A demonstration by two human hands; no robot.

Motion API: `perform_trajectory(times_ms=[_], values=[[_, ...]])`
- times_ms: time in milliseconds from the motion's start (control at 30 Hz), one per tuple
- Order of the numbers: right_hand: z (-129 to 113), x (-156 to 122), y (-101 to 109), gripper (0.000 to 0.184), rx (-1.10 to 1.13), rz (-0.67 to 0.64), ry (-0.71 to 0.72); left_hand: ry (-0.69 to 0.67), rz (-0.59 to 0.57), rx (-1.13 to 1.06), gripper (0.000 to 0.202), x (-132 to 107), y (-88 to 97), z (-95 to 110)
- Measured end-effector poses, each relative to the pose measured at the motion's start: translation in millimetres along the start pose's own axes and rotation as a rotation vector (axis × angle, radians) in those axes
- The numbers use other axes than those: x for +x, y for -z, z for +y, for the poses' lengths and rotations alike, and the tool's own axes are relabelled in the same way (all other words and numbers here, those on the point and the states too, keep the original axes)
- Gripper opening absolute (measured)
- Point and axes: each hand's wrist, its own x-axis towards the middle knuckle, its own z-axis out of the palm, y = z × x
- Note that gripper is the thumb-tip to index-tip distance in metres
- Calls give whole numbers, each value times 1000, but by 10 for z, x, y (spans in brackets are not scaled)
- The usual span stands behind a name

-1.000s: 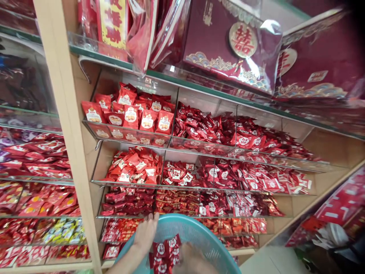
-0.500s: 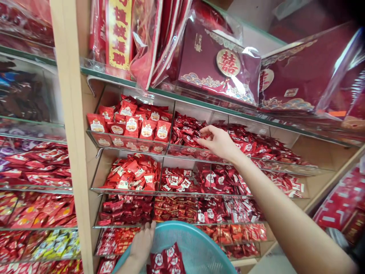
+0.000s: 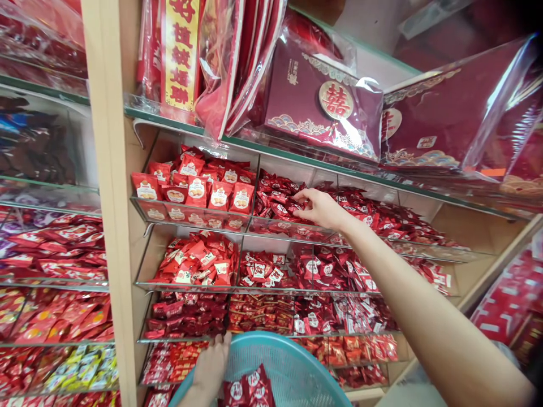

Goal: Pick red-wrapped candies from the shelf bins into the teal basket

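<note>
My right hand (image 3: 318, 209) reaches into an upper shelf compartment of small dark red wrapped packets (image 3: 278, 189). Its thumb and fingers curl around packets at the front of the pile; how many are between them is hidden. Low in the view, my left hand (image 3: 211, 364) is closed over the left rim of a turquoise plastic basket (image 3: 292, 353). A few dark red packets with white round labels (image 3: 250, 390) lie inside that basket.
Clear-fronted shelves hold several piles of wrapped sweets, including red packets with biscuit pictures (image 3: 197, 189). Above, a glass shelf (image 3: 305, 155) carries purple gift bags (image 3: 314, 96) in plastic. A wooden post (image 3: 106, 198) divides the shelving at left.
The right hand has shifted slightly left and down into the dark red packets. My left hand and the basket stay nearly in place; the view has moved a little.
</note>
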Motion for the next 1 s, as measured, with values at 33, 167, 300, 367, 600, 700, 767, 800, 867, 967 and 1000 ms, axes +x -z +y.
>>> perform_trajectory(times_ms=[33,167,300,367,600,700,767,800,867,967,1000], values=[[11,-2,-5,35,-20,-3,16,-1,-2,5,52,-2,3,2],[32,48,-19,45,-125,-73,81,-3,-5,12,55,1,-21,2],[-10,97,7,41,-250,-122,89,1,6,6,54,13,-58,-3],[-34,90,36,36,-253,-108,103,-4,6,7,55,19,-67,-3],[5,-22,104,28,-28,27,70,-13,-13,21,56,9,-27,-2],[68,-87,97,28,261,91,-50,-17,-29,24,56,-12,20,-3],[99,-156,96,32,509,188,-111,-19,-42,22,56,-25,57,-1],[102,-206,99,35,624,248,-140,-21,-47,19,56,-31,76,1],[67,-348,105,39,807,353,-210,-24,-55,10,57,-40,112,4],[-96,-673,53,42,972,370,-306,-27,-70,-4,56,-42,145,6],[-173,-806,-4,45,1015,332,-337,-25,-77,-10,56,-39,146,5]])
